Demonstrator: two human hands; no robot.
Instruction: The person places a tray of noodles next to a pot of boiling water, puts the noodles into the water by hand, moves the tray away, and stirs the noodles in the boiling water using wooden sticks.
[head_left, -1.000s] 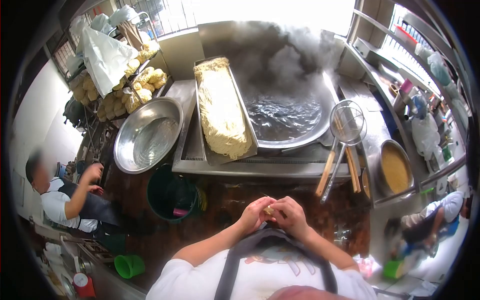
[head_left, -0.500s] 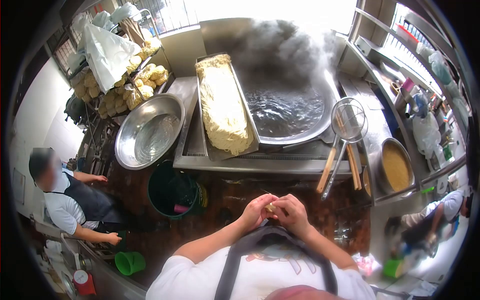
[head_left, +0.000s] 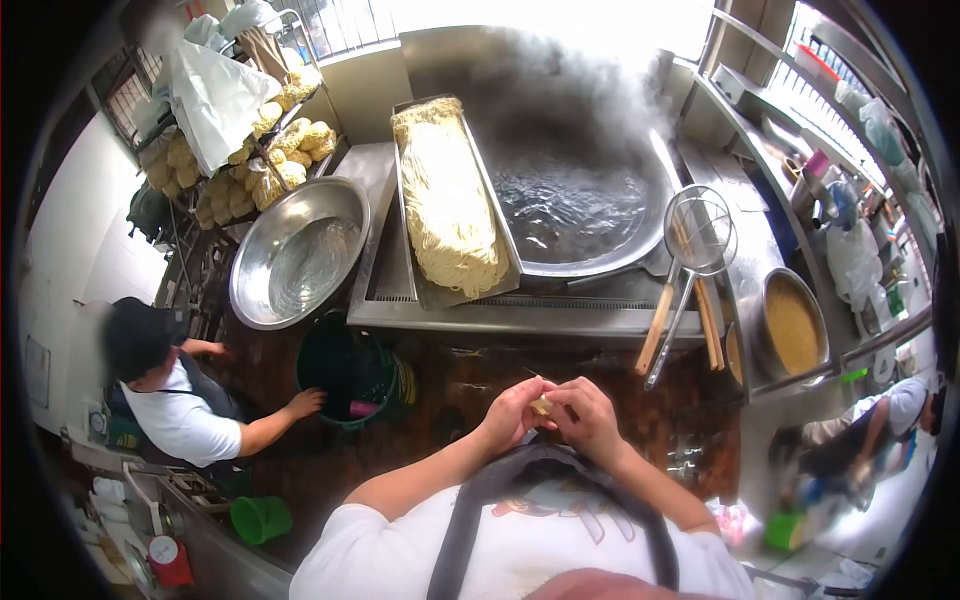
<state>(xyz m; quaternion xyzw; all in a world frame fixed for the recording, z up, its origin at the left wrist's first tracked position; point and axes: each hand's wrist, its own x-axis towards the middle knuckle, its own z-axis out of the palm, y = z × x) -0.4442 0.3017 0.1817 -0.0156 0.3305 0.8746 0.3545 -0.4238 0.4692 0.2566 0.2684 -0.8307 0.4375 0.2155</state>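
My left hand (head_left: pixel 514 412) and my right hand (head_left: pixel 583 413) are held together in front of my chest. Between their fingertips they pinch a small pale yellow piece (head_left: pixel 542 406), too small to name. Beyond them, a long metal tray (head_left: pixel 512 262) full of yellow noodles (head_left: pixel 446 200) rests tilted on the steel counter. To its right, steam rises from a large pan of bubbling water (head_left: pixel 570 210). Wire strainers (head_left: pixel 700 230) with wooden and metal handles lie at the pan's right side.
A co-worker (head_left: pixel 185 400) leans at the left beside a dark green bucket (head_left: pixel 345 375). A steel basin (head_left: pixel 300 250) holds water. Bagged noodles (head_left: pixel 300 145) fill the left rack. A pot of brown liquid (head_left: pixel 792 325) stands right, with another person (head_left: pixel 880 430) below.
The co-worker at the left has bent forward and moved right, one hand now by the dark bucket. My hands stay together and have shifted only slightly. The view has tilted a little.
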